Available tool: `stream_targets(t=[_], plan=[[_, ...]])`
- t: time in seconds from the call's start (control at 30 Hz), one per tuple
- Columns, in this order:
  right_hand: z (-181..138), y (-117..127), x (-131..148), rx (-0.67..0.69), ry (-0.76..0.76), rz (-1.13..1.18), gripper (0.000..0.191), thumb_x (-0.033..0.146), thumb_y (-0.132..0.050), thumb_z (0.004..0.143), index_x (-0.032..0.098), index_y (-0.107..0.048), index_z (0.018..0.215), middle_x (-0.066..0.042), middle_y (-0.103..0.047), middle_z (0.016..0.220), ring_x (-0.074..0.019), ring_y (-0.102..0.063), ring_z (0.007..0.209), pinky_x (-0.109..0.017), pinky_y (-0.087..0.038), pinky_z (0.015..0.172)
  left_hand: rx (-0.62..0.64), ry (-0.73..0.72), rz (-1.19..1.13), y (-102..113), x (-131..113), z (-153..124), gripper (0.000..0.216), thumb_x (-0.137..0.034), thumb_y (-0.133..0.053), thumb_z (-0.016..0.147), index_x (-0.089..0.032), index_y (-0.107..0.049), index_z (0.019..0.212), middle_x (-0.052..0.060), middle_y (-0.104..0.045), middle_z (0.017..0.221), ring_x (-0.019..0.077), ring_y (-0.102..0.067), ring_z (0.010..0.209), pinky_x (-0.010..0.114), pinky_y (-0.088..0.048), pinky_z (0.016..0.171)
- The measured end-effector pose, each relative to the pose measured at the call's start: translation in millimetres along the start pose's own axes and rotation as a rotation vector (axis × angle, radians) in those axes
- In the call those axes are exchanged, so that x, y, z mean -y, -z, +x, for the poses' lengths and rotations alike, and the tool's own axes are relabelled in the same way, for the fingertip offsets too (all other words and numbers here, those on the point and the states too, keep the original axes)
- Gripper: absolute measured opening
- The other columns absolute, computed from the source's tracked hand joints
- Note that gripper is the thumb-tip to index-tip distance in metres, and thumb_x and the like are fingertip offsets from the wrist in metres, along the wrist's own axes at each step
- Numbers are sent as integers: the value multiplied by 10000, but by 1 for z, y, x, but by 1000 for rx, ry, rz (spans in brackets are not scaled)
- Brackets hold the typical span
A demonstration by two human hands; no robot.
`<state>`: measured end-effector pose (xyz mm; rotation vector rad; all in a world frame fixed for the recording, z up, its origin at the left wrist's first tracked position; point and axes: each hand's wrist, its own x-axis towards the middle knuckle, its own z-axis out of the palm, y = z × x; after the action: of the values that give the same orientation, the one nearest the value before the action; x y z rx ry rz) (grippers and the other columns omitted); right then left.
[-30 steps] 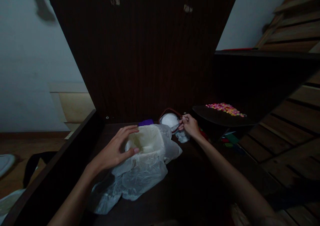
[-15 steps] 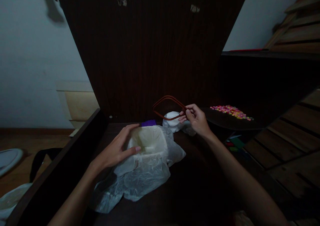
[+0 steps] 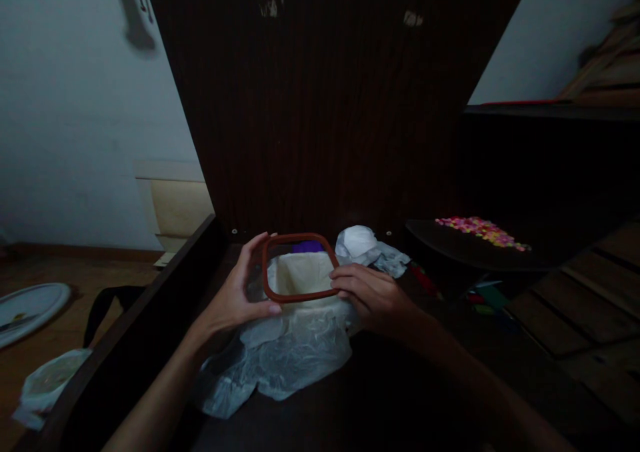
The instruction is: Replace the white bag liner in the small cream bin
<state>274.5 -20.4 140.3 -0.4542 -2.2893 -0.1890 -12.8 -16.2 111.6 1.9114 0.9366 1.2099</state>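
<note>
A cream square container (image 3: 299,277) stands on a dark wooden table (image 3: 380,392), wrapped in a crumpled clear plastic bag (image 3: 287,355). A red-brown square ring (image 3: 300,266), like a lid frame or seal, lies over the container's mouth. My right hand (image 3: 367,297) pinches the ring's right side, fingers closed on it. My left hand (image 3: 239,293) curls around the ring's left side and the container's rim, touching both.
A crumpled white bag or cloth (image 3: 367,247) lies behind the container, and a purple thing (image 3: 306,246) peeks out behind it. A dark tray with small pink and yellow pieces (image 3: 480,232) sits at right. On the floor at left: a white plate (image 3: 27,309) and a bag (image 3: 50,380).
My right hand carried the red-brown ring from the white bundle at the back, through the air, down onto the container's mouth. My left hand stayed at the container and now touches the ring.
</note>
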Motion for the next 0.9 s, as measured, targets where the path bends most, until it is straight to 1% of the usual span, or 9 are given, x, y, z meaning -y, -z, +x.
stream_targets(t=[0.1, 0.23, 0.33, 0.43, 0.53, 0.6, 0.7, 0.8, 0.9], plan=[[-4, 2, 4, 74, -16, -24, 207, 91, -490, 944, 198, -619, 1064, -102, -711, 1049, -189, -688, 952, -303, -576, 788, 17, -32, -26, 1, 3, 0, 1224, -730, -831, 590, -263, -234, 1551, 174, -290, 1638, 390, -314, 1504, 549, -287, 1236], [-10, 7, 7, 169, -59, -62, 267, 75, -499, 918, 215, -621, 1110, -101, -699, 1134, -201, -675, 1005, -313, -565, 808, 25, -27, -18, 0, 3, -1, 1180, -643, -862, 627, -278, -231, 1556, 168, -303, 1632, 393, -334, 1493, 579, -263, 1240], [-14, 9, 9, 199, -93, -68, 300, 57, -474, 931, 219, -614, 1141, -92, -697, 1151, -196, -672, 1016, -308, -560, 801, 43, -46, 11, 0, 2, -1, 1204, -606, -889, 610, -287, -226, 1563, 167, -301, 1632, 407, -336, 1487, 603, -237, 1243], [-17, 10, 10, 205, -129, -50, 279, 78, -478, 952, 227, -620, 1140, -87, -697, 1157, -190, -676, 1012, -306, -561, 805, 66, -70, 39, 0, 0, -1, 1222, -575, -906, 603, -297, -212, 1569, 164, -292, 1635, 408, -324, 1492, 610, -212, 1248], [-20, 10, 8, 178, -162, -45, 253, 107, -493, 970, 233, -642, 1132, -106, -673, 1216, -197, -675, 1041, -311, -572, 808, 73, -71, 83, 0, -1, 1, 1221, -552, -910, 611, -296, -202, 1573, 170, -290, 1634, 409, -317, 1494, 621, -210, 1242], [-22, 9, 6, 127, -184, -29, 218, 143, -529, 976, 227, -663, 1126, -126, -643, 1257, -193, -678, 1018, -309, -583, 802, 68, -73, 97, 0, -1, 1, 1225, -555, -911, 608, -294, -202, 1572, 172, -302, 1627, 409, -324, 1490, 623, -218, 1238], [-24, 7, 3, 43, -199, 19, 187, 163, -568, 970, 211, -689, 1104, -134, -625, 1246, -188, -675, 1009, -308, -592, 821, 58, -74, 106, -1, -2, 1, 1213, -543, -911, 616, -303, -201, 1570, 165, -326, 1615, 399, -352, 1476, 612, -249, 1230], [-23, 6, -1, -21, -226, 51, 202, 149, -576, 962, 204, -692, 1118, -132, -635, 1214, -212, -664, 1083, -339, -596, 874, 28, -61, 136, -1, -2, -1, 1195, -516, -910, 627, -304, -207, 1570, 163, -329, 1611, 403, -359, 1470, 614, -269, 1221], [-20, 6, -4, -28, -264, 84, 215, 182, -608, 954, 214, -687, 1151, -127, -641, 1226, -234, -650, 1148, -382, -585, 937, -4, -63, 134, -2, -2, -2, 1206, -516, -919, 609, -289, -226, 1569, 166, -335, 1608, 418, -353, 1470, 617, -263, 1223]])
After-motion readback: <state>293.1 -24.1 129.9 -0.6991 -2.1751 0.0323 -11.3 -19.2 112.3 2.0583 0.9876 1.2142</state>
